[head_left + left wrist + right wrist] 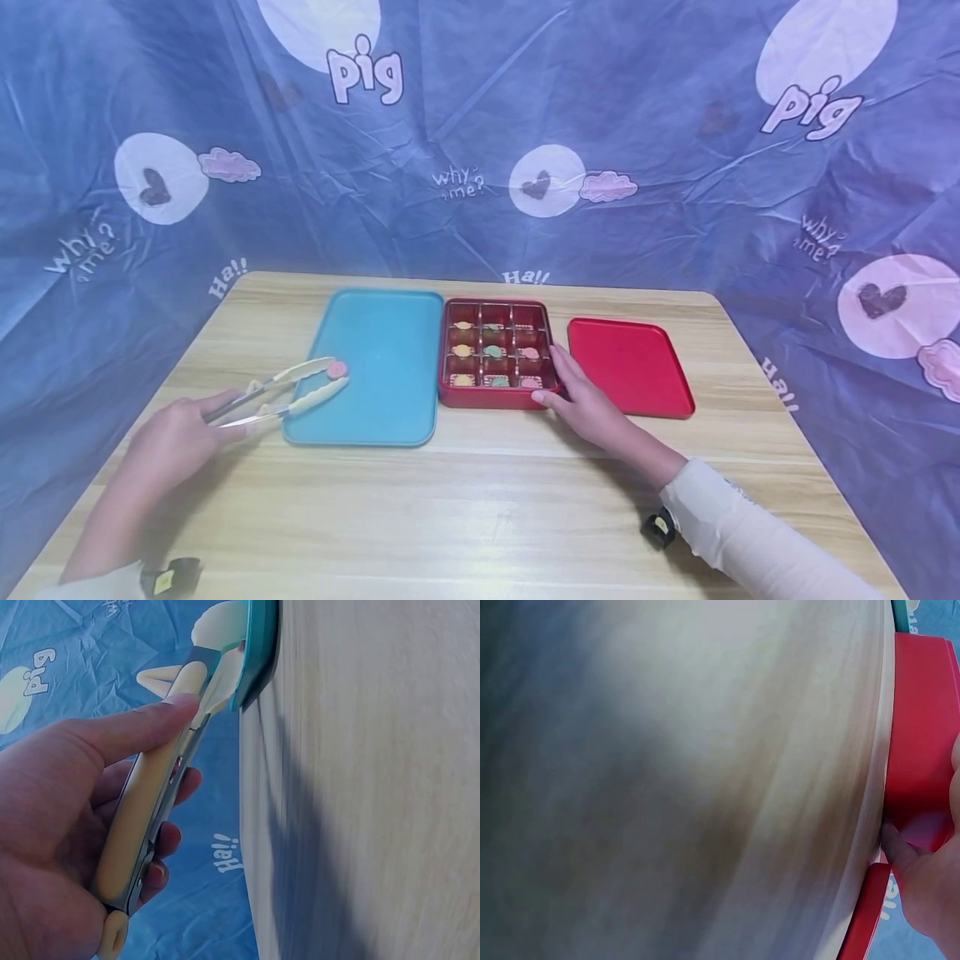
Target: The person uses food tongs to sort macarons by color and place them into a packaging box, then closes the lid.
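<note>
My left hand [168,446] grips a pair of tongs [142,802] with cream handles and tips. In the head view the tips lie over the blue tray [382,417], spread slightly, with a round pink candy [337,369] between them. My right hand [588,404] holds the near right corner of a red box [487,398], thumb at its front and fingers along its right side. Dividers split the box into compartments. Yellow candies [462,351] sit in the left column, green candies [493,352] in the middle, and pink candies [529,353] in the two nearer right compartments.
A flat red lid [630,367] lies right of the box, close to my right hand and forearm. The blue tray stands against the box's left side. Everything rests on a wooden table [465,517] with a blue printed cloth [465,108] hung around it.
</note>
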Motion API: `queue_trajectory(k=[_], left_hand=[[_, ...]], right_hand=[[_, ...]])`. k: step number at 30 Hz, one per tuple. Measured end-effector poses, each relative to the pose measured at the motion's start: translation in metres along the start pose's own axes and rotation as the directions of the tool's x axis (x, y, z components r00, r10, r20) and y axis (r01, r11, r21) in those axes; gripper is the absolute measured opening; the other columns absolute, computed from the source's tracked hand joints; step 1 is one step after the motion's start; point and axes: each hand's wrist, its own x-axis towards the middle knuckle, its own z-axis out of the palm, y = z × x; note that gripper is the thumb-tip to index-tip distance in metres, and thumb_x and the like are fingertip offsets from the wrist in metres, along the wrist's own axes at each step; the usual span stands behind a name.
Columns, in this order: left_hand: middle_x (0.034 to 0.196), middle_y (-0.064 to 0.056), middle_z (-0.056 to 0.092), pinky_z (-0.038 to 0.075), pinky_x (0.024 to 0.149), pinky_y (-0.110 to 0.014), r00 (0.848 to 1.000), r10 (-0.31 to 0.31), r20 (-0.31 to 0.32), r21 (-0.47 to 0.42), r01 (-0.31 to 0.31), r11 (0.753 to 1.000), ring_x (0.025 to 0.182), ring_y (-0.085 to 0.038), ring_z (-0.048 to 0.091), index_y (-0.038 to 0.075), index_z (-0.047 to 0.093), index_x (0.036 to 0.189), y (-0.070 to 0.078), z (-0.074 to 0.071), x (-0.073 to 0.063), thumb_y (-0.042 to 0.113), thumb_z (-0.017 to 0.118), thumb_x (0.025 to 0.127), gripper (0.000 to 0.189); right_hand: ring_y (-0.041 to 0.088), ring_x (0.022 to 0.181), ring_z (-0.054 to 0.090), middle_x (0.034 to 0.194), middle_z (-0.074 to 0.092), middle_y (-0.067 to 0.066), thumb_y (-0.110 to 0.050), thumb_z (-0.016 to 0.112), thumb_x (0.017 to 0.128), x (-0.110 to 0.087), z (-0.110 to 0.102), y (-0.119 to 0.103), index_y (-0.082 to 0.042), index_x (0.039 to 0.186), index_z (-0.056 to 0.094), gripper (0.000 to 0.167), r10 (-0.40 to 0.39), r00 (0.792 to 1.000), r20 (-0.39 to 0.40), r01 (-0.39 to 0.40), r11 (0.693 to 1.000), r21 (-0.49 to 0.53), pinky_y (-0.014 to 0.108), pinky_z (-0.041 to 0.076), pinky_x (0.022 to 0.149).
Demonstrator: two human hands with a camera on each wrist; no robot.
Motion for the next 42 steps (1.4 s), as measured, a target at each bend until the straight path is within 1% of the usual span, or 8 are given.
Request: queue_trajectory(k=[6, 13, 20, 25, 31, 36, 42], left_hand=[[0.124, -0.043, 0.057, 0.045, 0.085, -0.068, 1.000, -0.017, 0.016, 0.010, 0.017, 1.000, 0.112, -0.061, 0.054, 0.009, 0.051, 0.147, 0.0007, -0.0009, -0.0009, 0.061, 0.068, 0.088, 0.080], [0.127, -0.041, 0.056, 0.045, 0.085, -0.068, 1.000, -0.018, 0.026, 0.013, 0.018, 1.000, 0.114, -0.062, 0.053, 0.009, 0.051, 0.147, 0.0008, -0.0004, -0.0009, 0.060, 0.067, 0.088, 0.079], [0.135, -0.036, 0.055, 0.043, 0.088, -0.070, 0.999, -0.017, 0.041, -0.030, 0.018, 0.999, 0.120, -0.060, 0.050, 0.012, 0.052, 0.147, 0.0020, 0.0015, -0.0015, 0.063, 0.067, 0.087, 0.081], [0.135, -0.035, 0.055, 0.042, 0.091, -0.070, 0.999, -0.013, 0.048, -0.071, 0.017, 0.997, 0.122, -0.059, 0.050, 0.010, 0.052, 0.146, 0.0015, 0.0029, -0.0020, 0.062, 0.068, 0.087, 0.080], [0.137, -0.035, 0.053, 0.040, 0.092, -0.072, 0.998, -0.025, 0.064, -0.082, 0.030, 0.996, 0.124, -0.060, 0.047, 0.012, 0.050, 0.149, 0.0007, 0.0047, -0.0031, 0.063, 0.066, 0.088, 0.081], [0.136, -0.036, 0.054, 0.040, 0.092, -0.072, 0.999, -0.011, 0.052, -0.080, 0.015, 0.997, 0.123, -0.060, 0.048, 0.012, 0.051, 0.148, 0.0009, 0.0063, -0.0033, 0.061, 0.068, 0.088, 0.079], [0.132, -0.039, 0.055, 0.043, 0.089, -0.069, 0.999, 0.011, 0.036, -0.061, -0.009, 0.998, 0.117, -0.058, 0.053, 0.013, 0.055, 0.145, 0.0044, 0.0062, 0.0002, 0.064, 0.069, 0.086, 0.080]], right_hand=[[0.034, 0.156, 0.014, 0.171, 0.008, 0.006, -0.061, 0.063, 0.091, -0.0006, -0.0007, -0.0001, -0.023, 0.164, 0.005, 0.100, -0.004, 1.000, 0.006, 0.004, 1.000, 0.001, 0.063, 0.029, 0.117], [0.033, 0.156, 0.013, 0.171, 0.008, 0.005, -0.065, 0.062, 0.089, -0.0004, 0.0004, -0.0005, -0.024, 0.164, 0.005, 0.102, 0.008, 1.000, 0.010, -0.008, 1.000, 0.012, 0.062, 0.030, 0.117], [0.033, 0.156, 0.012, 0.171, 0.007, 0.004, -0.065, 0.062, 0.089, -0.0004, 0.0009, -0.0007, -0.024, 0.164, 0.006, 0.102, 0.005, 1.000, 0.011, -0.005, 1.000, 0.018, 0.062, 0.029, 0.118], [0.033, 0.156, 0.012, 0.171, 0.007, 0.006, -0.067, 0.060, 0.089, -0.0006, 0.0002, -0.0008, -0.023, 0.164, 0.005, 0.103, 0.003, 1.000, 0.007, -0.003, 1.000, 0.010, 0.062, 0.027, 0.119], [0.033, 0.156, 0.011, 0.171, 0.007, 0.004, -0.068, 0.060, 0.088, -0.0010, 0.0001, -0.0011, -0.025, 0.164, 0.005, 0.103, 0.014, 1.000, 0.009, -0.014, 1.000, 0.010, 0.062, 0.027, 0.119], [0.032, 0.156, 0.011, 0.171, 0.006, 0.003, -0.067, 0.061, 0.089, -0.0009, 0.0004, -0.0011, -0.025, 0.164, 0.005, 0.102, 0.017, 1.000, 0.010, -0.017, 1.000, 0.008, 0.061, 0.027, 0.119], [0.032, 0.156, 0.012, 0.171, 0.007, 0.003, -0.067, 0.061, 0.089, -0.0012, 0.0002, -0.0017, -0.025, 0.164, 0.005, 0.102, 0.015, 1.000, 0.011, -0.015, 1.000, 0.010, 0.061, 0.027, 0.119]])
